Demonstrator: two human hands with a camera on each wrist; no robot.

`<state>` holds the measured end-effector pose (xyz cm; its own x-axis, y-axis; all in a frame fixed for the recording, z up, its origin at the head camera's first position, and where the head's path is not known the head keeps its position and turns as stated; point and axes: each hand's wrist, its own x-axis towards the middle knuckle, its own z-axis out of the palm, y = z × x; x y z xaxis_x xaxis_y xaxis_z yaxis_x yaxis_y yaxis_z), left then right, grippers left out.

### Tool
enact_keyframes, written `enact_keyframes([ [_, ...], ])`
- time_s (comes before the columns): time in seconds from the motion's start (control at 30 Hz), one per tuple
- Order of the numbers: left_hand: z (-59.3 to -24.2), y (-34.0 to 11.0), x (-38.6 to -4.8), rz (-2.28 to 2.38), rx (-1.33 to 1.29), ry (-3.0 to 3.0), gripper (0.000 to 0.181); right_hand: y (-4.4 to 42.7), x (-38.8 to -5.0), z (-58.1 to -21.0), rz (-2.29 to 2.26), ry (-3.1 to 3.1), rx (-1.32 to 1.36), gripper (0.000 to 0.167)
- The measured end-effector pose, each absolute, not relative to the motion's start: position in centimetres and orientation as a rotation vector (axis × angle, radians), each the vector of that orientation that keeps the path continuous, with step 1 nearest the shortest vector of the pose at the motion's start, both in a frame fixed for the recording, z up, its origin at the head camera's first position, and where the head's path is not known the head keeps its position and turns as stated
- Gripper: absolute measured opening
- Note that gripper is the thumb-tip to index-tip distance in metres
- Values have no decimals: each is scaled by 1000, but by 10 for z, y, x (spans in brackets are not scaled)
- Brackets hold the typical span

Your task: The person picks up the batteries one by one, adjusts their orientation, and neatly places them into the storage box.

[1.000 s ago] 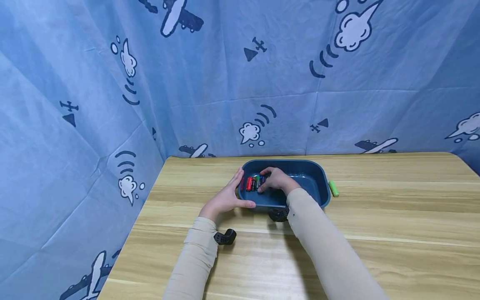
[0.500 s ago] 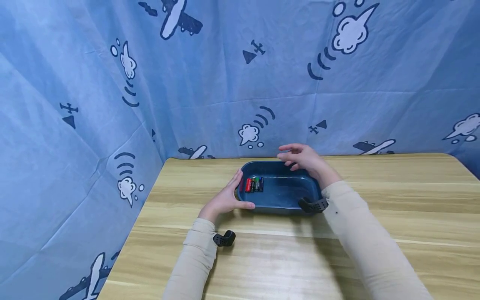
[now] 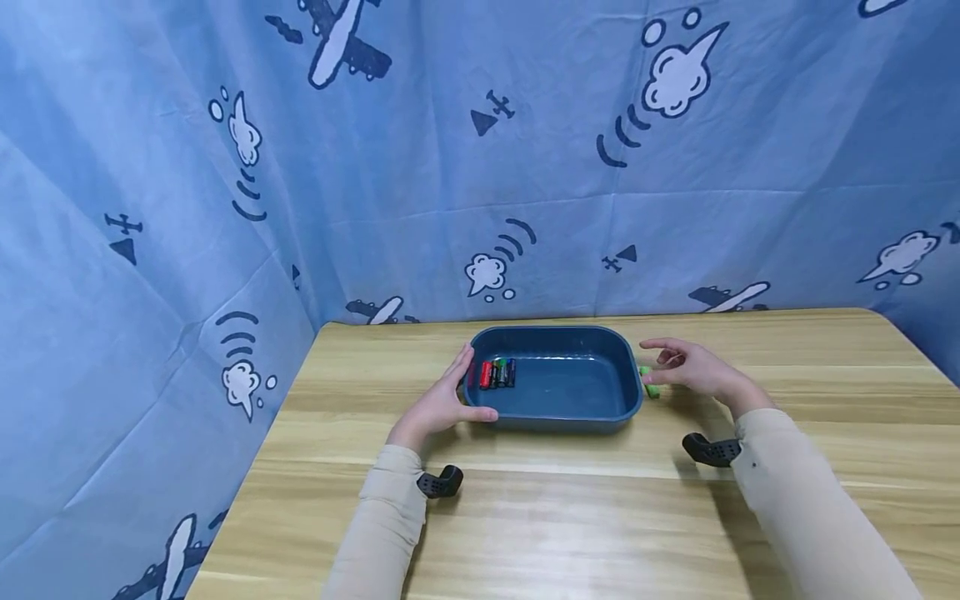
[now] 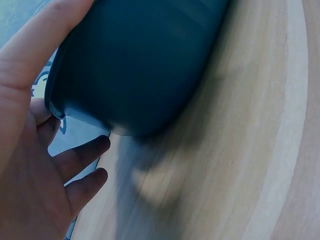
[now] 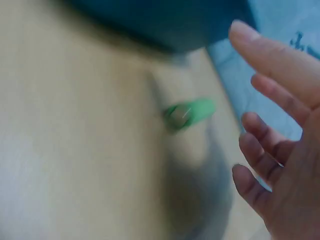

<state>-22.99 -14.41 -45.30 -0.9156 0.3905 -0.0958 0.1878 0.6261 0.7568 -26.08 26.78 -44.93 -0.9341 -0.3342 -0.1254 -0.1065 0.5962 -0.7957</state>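
A dark blue plastic tub (image 3: 555,423) stands on the wooden table. My left hand (image 3: 433,410) holds its left end, thumb at the front wall and fingers along the left side; in the left wrist view, some fingers (image 4: 86,187) stay clear of the wall. Inside at the left, several small batteries (image 3: 502,374) lie side by side, in red, black, green and blue. Just right of the tub a green battery (image 5: 197,111) lies on the table. My right hand (image 3: 693,369) hovers over it, fingers loosely bent and apart, holding nothing; its fingertips partly cover the battery in the head view.
Wood-grain table (image 3: 540,525) extends in front of the tub and to both sides. A blue printed curtain (image 3: 420,167) hangs behind and at the left of the table. Black wrist mounts (image 3: 711,451) stick out from both sleeves.
My right hand has left the batteries inside the tub, lifted over its right rim and come down beside the green battery. The left hand stays on the tub. The head view has shifted slightly.
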Motion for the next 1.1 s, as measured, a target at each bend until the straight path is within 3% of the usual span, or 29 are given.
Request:
enact_keyframes([
  [0.2, -457, -144, -227, 1209, 477, 2599, 113, 276, -257, -465, -1235, 2550, -427, 73],
  [0.57, -458, -140, -225, 1272, 439, 2590, 114, 274, -268, -463, -1003, 2586, -458, 76],
  [1.1, -456, -135, -226, 1254, 426, 2581, 114, 274, -266, -470, -1012, 2647, -399, 78],
])
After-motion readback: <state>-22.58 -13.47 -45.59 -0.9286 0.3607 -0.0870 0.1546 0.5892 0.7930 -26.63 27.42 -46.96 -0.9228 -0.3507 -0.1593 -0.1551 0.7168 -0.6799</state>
